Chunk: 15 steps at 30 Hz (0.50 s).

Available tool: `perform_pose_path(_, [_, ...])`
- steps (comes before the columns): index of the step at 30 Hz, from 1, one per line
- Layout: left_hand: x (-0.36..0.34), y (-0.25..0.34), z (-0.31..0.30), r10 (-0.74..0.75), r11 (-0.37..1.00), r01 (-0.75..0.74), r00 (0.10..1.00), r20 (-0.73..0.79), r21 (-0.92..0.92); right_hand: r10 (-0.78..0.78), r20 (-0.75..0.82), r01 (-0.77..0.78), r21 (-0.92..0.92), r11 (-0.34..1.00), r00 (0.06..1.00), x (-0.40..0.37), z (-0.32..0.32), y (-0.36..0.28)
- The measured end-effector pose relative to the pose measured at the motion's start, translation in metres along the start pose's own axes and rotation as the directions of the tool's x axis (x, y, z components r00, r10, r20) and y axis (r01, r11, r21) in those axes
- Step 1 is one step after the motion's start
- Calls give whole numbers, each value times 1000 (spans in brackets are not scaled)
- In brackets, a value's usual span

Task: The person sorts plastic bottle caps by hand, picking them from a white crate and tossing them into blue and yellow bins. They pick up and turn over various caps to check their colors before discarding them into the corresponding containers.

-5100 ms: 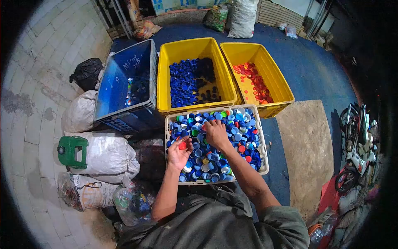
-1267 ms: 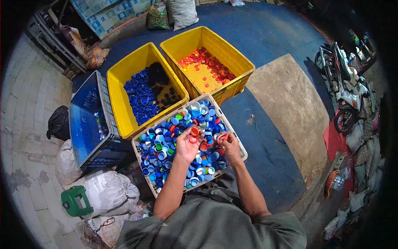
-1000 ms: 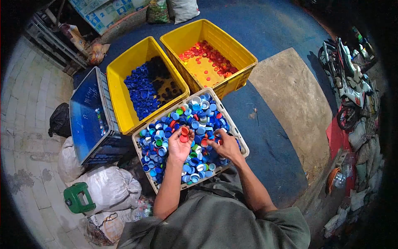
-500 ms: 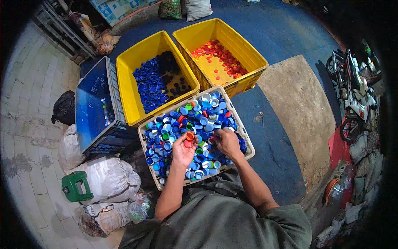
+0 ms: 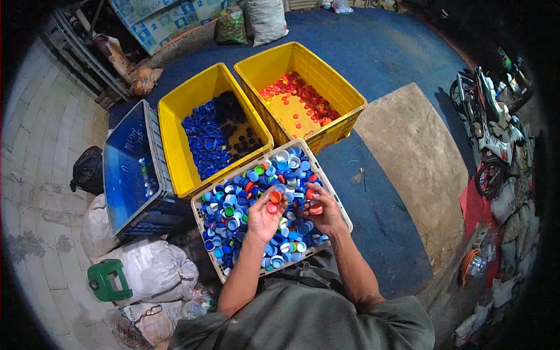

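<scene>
A pale tray (image 5: 205, 238) in front of me is heaped with plastic bottle caps (image 5: 239, 195), mostly blue, with some white, green and red. Over its middle, my left hand (image 5: 263, 223) is turned palm up, its fingers curled round an orange cap (image 5: 276, 197) and a red cap (image 5: 272, 207). Just to the right, my right hand (image 5: 330, 217) holds a red cap (image 5: 315, 208) at its fingers, close above the heap. Another bit of red shows by the right fingertips.
Beyond the tray stand a yellow bin (image 5: 192, 87) with dark blue and black caps and another yellow bin (image 5: 259, 70) with red ones. A blue bin (image 5: 123, 186) is at left, near white sacks (image 5: 153, 269) and a green jerrycan (image 5: 109, 280). A motorcycle (image 5: 493, 125) stands far right.
My right hand has lifted from the heap and turned, with a red cap now showing in it. My left hand still holds its caps. The view has tilted slightly upward.
</scene>
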<state>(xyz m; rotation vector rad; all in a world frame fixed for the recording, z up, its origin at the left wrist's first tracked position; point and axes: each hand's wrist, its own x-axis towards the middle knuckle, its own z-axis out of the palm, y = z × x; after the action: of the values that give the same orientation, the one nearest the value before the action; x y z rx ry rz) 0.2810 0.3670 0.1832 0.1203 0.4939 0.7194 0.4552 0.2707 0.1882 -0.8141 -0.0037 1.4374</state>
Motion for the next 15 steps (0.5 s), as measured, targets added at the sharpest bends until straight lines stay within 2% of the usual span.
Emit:
perform_pose_path(1, [4,0,5,-3,1000,3,1000,17,-6,1,53,-2,23,1000,999,1,-1,-2])
perform_pose_path(4, [18,-1,18,-2,1000,3,999,36,-30,46,7,-46,172,984,999,6,7,-9])
perform_pose_path(5, [24,-2,21,2,999,-1,1000,24,-40,26,-36,-19,196,980,999,11,10,-11])
perform_pose_path(9, [56,-4,30,11,999,-11,1000,1,-42,-54,-49,67,324,944,997,28,16,-21])
perform_pose_path(12, [83,-6,46,15,997,-17,999,-33,-71,-98,-110,121,233,965,989,57,3,-30])
perform_pose_path(13, [99,-8,45,10,997,-11,1000,-18,-80,-83,-201,124,202,971,976,57,20,-42])
perform_pose_path(15, [126,-12,54,3,998,-3,1000,-7,-68,-136,-213,173,165,971,968,77,27,-56])
